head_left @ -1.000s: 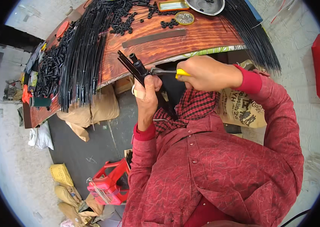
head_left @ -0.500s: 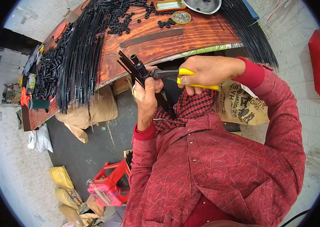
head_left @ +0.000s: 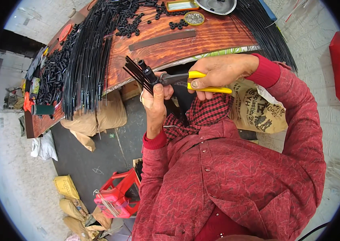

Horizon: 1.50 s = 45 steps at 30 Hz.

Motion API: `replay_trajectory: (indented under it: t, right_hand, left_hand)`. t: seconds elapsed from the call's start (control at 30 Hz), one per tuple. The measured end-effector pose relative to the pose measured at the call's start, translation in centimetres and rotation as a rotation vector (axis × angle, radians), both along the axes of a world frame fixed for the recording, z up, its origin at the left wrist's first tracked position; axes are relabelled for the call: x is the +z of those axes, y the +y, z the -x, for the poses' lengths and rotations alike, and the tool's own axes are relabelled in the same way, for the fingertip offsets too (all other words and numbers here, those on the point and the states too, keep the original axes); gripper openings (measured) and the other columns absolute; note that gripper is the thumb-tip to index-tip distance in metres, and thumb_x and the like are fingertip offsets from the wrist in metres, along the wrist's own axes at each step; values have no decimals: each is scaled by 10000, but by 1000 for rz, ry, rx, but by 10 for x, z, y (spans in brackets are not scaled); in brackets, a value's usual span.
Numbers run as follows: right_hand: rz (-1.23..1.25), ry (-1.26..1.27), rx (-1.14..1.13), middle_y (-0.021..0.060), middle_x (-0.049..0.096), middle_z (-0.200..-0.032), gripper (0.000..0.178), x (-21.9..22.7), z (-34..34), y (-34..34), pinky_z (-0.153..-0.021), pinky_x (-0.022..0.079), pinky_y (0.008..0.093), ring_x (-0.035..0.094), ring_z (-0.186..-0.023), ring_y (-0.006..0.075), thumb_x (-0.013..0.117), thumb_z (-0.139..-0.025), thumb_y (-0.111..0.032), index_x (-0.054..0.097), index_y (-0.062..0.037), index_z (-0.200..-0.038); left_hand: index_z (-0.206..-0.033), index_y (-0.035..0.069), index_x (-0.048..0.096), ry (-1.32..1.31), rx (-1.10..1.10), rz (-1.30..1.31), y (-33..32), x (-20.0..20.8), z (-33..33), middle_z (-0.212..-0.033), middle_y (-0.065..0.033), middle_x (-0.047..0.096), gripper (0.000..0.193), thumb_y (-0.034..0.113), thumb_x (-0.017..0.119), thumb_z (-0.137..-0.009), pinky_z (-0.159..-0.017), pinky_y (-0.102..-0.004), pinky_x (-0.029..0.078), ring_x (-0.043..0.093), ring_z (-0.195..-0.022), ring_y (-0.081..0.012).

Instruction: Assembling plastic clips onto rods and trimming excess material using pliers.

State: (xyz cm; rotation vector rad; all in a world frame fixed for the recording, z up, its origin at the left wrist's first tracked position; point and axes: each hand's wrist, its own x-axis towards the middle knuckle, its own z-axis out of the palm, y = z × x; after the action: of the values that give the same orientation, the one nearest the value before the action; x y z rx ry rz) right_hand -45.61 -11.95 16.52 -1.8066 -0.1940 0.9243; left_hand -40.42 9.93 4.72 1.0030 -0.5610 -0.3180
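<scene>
My left hand (head_left: 155,105) is closed round a bunch of thin black umbrella ribs (head_left: 134,72) and a black plastic umbrella hub (head_left: 148,73), held tilted in front of my lap. The ribs fan out beside the hub toward the upper left. Gripped in my right hand (head_left: 224,71) are pliers (head_left: 196,74) with yellow handles and dark jaws. The jaws point left and meet the base of the hub at my left fingertips. My fingers hide what exactly the jaws bite on.
On the wooden table (head_left: 166,51) lie a flat dark strip (head_left: 162,40), black rings (head_left: 128,29), long rib bundles (head_left: 87,60), a round tin (head_left: 194,18), a rectangular tray (head_left: 181,5) and a metal bowl (head_left: 218,5). A red stool (head_left: 118,193) stands lower left. A printed sack (head_left: 258,108) sits right.
The ribs in my left hand have spread apart slightly, with more of them showing. Both hands and the pliers stay almost in place.
</scene>
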Motion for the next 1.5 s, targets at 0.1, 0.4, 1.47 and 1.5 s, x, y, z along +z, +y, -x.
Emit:
replay_trajectory:
  t: [0.1, 0.4, 1.47, 1.5]
  right_hand:
    - [94, -30, -20, 70, 659, -825, 290, 6, 0, 4, -623, 529, 270, 639, -711, 125, 454, -1001, -225, 583, 33, -1030]
    - [304, -174, -67, 58, 615, -686, 248, 9, 3, 21, -553, 492, 293, 593, -582, 135, 497, -959, -201, 599, 18, -903]
    - [433, -709, 39, 169, 580, -656, 291, 2, 4, 11, -609, 455, 449, 597, -660, 373, 589, -933, -283, 590, 1, -870]
    - [434, -708, 36, 169, 580, -656, 291, 3, 3, 11, -609, 455, 449, 597, -660, 373, 589, -933, -283, 590, 1, -870]
  left_hand:
    - [-1207, -23, 509, -48, 31, -50, -3, 2, 2, -713, 5, 473, 431, 357, 528, -1005, -549, -237, 318, 417, -625, -84]
    - [-1243, -16, 471, -69, 88, -168, 0, 5, 5, -706, 4, 470, 407, 329, 481, -1026, -563, -232, 323, 408, -623, -75]
    - [-1139, -20, 536, -13, 132, -19, 3, 1, 9, -725, -10, 499, 464, 418, 547, -986, -555, -241, 345, 459, -642, -105]
    - [-1139, -20, 536, -13, 129, -20, 1, 1, 9, -725, -10, 499, 464, 418, 547, -986, -555, -241, 345, 459, -642, -105]
